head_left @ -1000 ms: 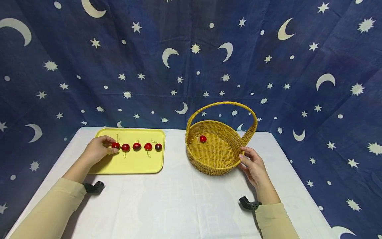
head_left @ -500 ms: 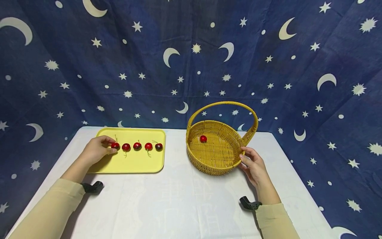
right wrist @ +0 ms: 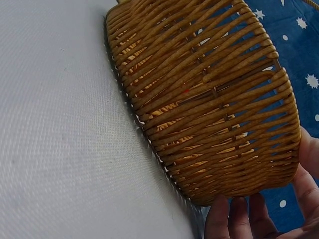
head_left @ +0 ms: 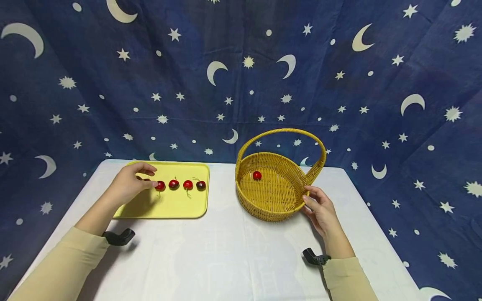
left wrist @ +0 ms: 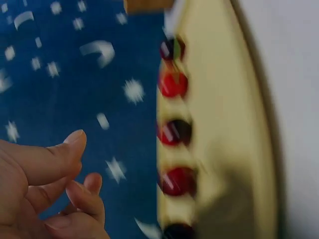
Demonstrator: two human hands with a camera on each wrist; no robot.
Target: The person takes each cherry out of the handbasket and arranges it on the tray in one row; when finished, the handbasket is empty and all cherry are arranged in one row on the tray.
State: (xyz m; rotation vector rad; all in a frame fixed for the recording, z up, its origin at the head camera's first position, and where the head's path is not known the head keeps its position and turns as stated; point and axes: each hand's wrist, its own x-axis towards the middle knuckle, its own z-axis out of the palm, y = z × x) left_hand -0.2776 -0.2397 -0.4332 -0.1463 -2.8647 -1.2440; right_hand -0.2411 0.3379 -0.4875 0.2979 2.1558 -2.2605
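My left hand (head_left: 129,184) hovers over the left end of a yellow tray (head_left: 162,211), fingers loosely bent and holding nothing. Several cherries with stems lie in a row on the tray, among them a red cherry (head_left: 188,184) and a dark cherry (head_left: 201,185). The leftmost is partly hidden by the hand, but its dark top (left wrist: 178,232) shows in the left wrist view. On the right stands a wicker basket (head_left: 263,212) with a tall handle, one cherry (head_left: 257,175) inside. My right hand (head_left: 321,211) grips the basket's right rim, thumb above and fingers against the outer wall (right wrist: 219,124).
A white cloth (head_left: 226,259) covers the table under tray and basket. Behind it hangs a dark blue curtain (head_left: 188,62) with moons and stars, close to the table's back edge. Black wrist mounts (head_left: 119,237) sit on both forearms.
My left hand has come away from the leftmost cherry, rising and moving slightly right with its fingers spread apart. The right hand and the basket have stayed still.
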